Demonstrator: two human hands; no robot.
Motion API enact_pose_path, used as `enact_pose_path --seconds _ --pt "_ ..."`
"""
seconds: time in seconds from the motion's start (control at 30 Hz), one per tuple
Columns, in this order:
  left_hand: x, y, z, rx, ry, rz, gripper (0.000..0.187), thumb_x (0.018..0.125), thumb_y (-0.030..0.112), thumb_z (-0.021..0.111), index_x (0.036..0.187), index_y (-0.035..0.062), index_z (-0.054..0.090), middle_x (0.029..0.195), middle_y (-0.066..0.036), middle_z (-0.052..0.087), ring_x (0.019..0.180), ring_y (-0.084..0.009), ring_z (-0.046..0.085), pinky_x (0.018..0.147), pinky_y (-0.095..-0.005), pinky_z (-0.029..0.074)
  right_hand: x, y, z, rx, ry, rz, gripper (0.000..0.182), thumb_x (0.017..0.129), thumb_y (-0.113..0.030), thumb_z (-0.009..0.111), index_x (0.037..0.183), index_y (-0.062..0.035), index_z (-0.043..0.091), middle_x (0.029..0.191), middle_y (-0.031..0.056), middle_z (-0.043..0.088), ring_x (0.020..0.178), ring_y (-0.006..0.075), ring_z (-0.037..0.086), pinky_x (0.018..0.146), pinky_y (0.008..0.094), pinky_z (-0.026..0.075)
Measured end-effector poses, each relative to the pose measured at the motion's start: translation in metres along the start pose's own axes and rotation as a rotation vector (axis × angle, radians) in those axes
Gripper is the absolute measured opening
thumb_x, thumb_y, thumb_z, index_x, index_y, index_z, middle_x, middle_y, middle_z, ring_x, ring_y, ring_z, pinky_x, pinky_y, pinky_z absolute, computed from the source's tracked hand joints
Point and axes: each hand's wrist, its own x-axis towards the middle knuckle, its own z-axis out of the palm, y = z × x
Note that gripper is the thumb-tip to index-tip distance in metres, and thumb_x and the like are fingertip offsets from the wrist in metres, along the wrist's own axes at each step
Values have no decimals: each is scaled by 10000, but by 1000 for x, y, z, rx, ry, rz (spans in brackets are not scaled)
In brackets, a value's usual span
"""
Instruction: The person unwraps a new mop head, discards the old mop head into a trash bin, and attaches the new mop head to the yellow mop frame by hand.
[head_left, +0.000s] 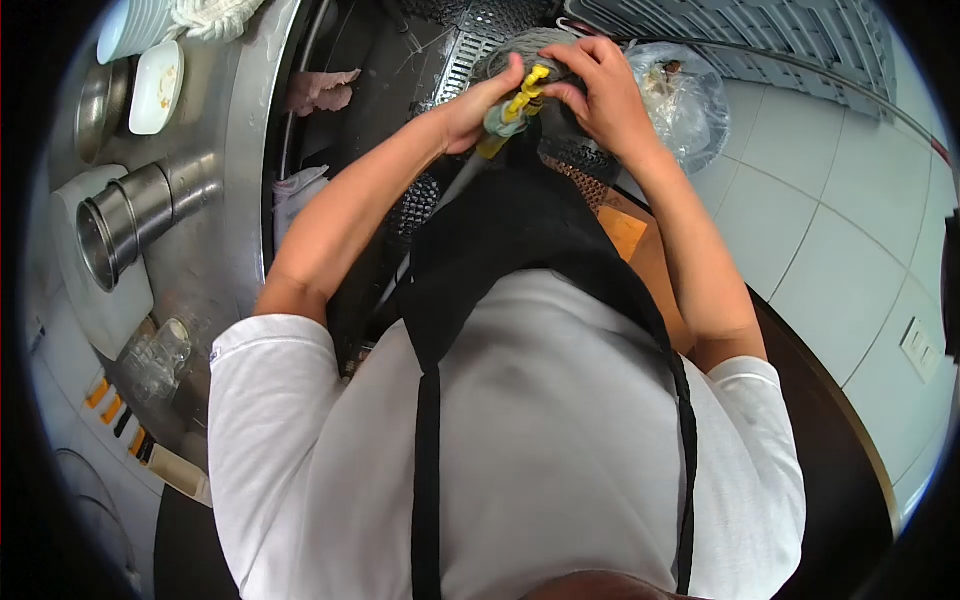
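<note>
Near the top centre a yellow mop clamp (526, 92) on a pole stands between my two hands, with greenish-grey material around its lower part. My left hand (474, 112) is wrapped round the greenish part, its thumb pointing up. The fingers of my right hand (598, 88) are bent in a pinch at the clamp's right side, against the grey mop strands (528, 46). What lies between those right fingertips is too small to make out.
On the left, a steel counter (245, 150) bears a white dish (157, 87), metal pots (122, 225) and clear glasses. Pink cloth (322, 92) lies beside its edge. A clear plastic bag (690, 105) and grey crates (770, 40) are at the upper right.
</note>
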Motion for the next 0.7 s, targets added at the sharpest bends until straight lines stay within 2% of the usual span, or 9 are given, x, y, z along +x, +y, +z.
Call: enact_pose_path --seconds 0.07,0.23,0.33,0.37,0.43,0.47,0.5,0.6,0.7 --pt "-6 -8 -1 17 38 76 866 873 790 311 1391 114 471 1255 -80 581 1004 -196 609 901 -352 496 14 6 0 -45 -9 -54 409 742 -233 784 1132 -176 675 1017 58 592 989 274 551 864 390 436" --pt "-5 -22 -29 -159 -89 169 972 828 841 239 1412 94 449 1242 -116 599 962 -244 633 831 -350 519 37 -1 1 -10 31 -100 381 787 -252 766 1139 -140 670 1000 39 649 993 272 580 896 386 441" --pt "-7 -26 -38 -259 -131 170 1026 816 862 211 1408 58 444 1255 -159 593 935 -272 647 781 -368 538 36 6 -5 0 181 22 388 788 -270 779 1136 -132 676 1002 62 677 928 266 623 851 374 487" --pt "-7 -28 -40 -259 -123 162 987 850 831 211 1403 50 448 1250 -164 595 930 -274 648 771 -366 539 31 14 -4 138 280 183 381 817 -287 772 1134 -99 674 948 76 689 858 221 652 801 341 519" --pt "-9 -28 -43 -258 -110 148 910 917 768 211 1392 32 455 1239 -175 598 918 -276 650 751 -362 542 5 51 6 199 397 481 309 835 -303 752 1029 -71 694 831 66 661 741 216 603 698 338 478" --pt "-8 -29 -43 -176 -52 145 770 961 629 263 1379 13 460 1207 -206 601 908 -286 640 741 -363 533 -11 66 8 297 394 634 309 877 -300 724 1032 -36 683 818 25 639 733 149 560 688 296 462" --pt "-7 -29 -44 -194 -60 149 768 960 626 261 1375 12 462 1204 -208 602 896 -286 639 729 -362 531 -26 77 13 394 389 788 319 919 -298 696 1035 -1 672 805 -17 617 726 82 517 678 255 445" --pt "-2 -28 -48 -192 -51 157 811 935 663 247 1367 13 469 1207 -213 601 859 -299 636 689 -375 524 -68 86 38 485 383 924 388 902 -392 696 899 -5 673 706 -20 588 656 70 490 612 255 429" --pt "1 -27 -56 -275 -92 151 852 909 700 251 1373 19 466 1231 -224 588 879 -327 633 692 -390 522 -82 55 50 555 404 807 416 909 -409 687 907 6 676 728 -14 601 671 81 497 624 263 437"
